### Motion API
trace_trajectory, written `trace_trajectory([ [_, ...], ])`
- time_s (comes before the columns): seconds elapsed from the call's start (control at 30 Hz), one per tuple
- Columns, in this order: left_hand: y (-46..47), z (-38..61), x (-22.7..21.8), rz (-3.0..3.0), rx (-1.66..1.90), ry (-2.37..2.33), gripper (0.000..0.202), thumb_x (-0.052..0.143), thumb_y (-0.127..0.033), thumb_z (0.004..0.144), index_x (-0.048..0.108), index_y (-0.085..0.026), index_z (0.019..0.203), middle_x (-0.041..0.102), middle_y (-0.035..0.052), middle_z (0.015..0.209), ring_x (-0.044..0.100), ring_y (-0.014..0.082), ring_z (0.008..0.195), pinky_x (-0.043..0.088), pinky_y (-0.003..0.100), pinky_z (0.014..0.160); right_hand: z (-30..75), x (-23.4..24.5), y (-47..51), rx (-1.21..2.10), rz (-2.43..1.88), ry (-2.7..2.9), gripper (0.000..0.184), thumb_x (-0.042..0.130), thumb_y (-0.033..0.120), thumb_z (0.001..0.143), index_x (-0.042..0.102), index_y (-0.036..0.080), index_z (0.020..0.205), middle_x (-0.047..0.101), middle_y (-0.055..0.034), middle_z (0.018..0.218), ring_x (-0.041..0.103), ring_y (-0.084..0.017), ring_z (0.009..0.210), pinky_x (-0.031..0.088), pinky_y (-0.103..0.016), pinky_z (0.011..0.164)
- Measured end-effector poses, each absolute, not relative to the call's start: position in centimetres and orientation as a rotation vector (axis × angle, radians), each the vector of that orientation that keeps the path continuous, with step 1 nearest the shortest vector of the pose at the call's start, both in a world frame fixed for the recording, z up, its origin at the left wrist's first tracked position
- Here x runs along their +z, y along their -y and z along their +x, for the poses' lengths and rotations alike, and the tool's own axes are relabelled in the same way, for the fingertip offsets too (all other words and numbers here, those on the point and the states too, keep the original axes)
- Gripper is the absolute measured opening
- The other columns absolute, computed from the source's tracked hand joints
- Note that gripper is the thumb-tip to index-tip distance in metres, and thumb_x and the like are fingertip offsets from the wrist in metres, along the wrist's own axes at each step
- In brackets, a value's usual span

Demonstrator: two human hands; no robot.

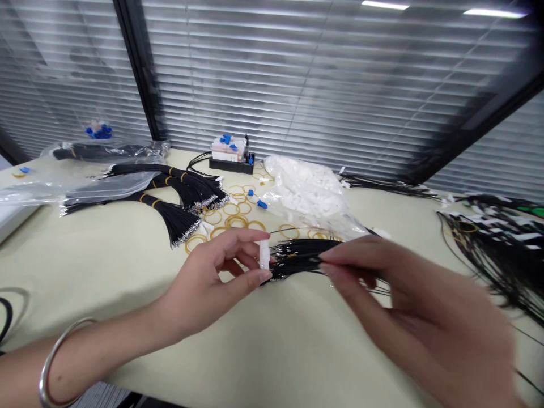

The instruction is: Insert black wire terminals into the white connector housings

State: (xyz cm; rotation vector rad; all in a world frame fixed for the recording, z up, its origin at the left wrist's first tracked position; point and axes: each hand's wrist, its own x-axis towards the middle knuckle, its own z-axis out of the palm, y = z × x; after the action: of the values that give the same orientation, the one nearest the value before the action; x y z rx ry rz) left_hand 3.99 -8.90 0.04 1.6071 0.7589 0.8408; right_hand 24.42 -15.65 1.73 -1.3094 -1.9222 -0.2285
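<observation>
Between the thumb and fingers of my left hand [216, 277], a small white connector housing [264, 254] is held upright above the table. My right hand [408, 306] is closed in a pinch to its right, with thumb and forefinger pressed together. A thin black wire seems to run at those fingertips, but blur and the wires behind make the hold hard to make out. Behind both hands lies a bundle of black wires [304, 249] with bare metal terminals at its left end. The right part of that bundle is hidden by my right hand.
Yellow rubber bands [236, 221] lie scattered behind my left hand. A clear bag of white parts [304, 190] sits behind the bundle. More black wire bundles [174, 218] lie at left, finished-looking harnesses [505, 243] at right. A black tray [232, 165] stands by the window blinds.
</observation>
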Motion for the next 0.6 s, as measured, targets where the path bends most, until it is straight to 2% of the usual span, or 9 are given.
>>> trace_trajectory([
  [0.13,9.1,3.9,0.1,1.640,0.842,-0.726,0.031,0.063,-0.014,0.078,0.055,-0.019,0.108,0.061,-0.0013,0.083,0.059,0.0074,0.074,0.048,0.016,0.066,22.0,1.3,14.5,-0.150,-1.208,1.996,0.008,0.051,0.011,0.084,0.055,0.018,0.084,0.059,-0.0002,0.079,0.056,-0.005,0.069,0.046,-0.014,0.059],
  [0.27,9.3,3.7,-0.1,1.716,0.853,-0.683,0.030,0.061,-0.015,0.080,0.055,-0.020,0.109,0.062,-0.0007,0.084,0.059,0.0085,0.074,0.049,0.018,0.067,22.0,0.7,14.6,-0.211,-1.181,2.005,0.008,0.050,0.011,0.083,0.055,0.017,0.084,0.061,-0.0038,0.089,0.059,-0.009,0.083,0.050,-0.020,0.070],
  [0.43,9.2,3.8,-0.3,1.764,0.868,-0.669,0.030,0.061,-0.014,0.080,0.055,-0.019,0.109,0.062,0.0000,0.084,0.059,0.0090,0.074,0.050,0.018,0.067,22.3,0.7,14.6,-0.233,-1.197,2.056,0.008,0.049,0.012,0.085,0.053,0.019,0.087,0.062,0.0001,0.077,0.058,-0.008,0.068,0.044,-0.020,0.058],
  [0.6,9.2,3.8,-0.1,1.715,0.833,-0.675,0.031,0.061,-0.015,0.080,0.055,-0.019,0.110,0.061,-0.0013,0.083,0.058,0.0072,0.073,0.049,0.016,0.067,22.1,0.6,14.8,-0.270,-1.185,2.047,0.009,0.051,0.009,0.084,0.053,0.018,0.086,0.061,0.0008,0.075,0.056,-0.006,0.068,0.043,-0.019,0.060],
])
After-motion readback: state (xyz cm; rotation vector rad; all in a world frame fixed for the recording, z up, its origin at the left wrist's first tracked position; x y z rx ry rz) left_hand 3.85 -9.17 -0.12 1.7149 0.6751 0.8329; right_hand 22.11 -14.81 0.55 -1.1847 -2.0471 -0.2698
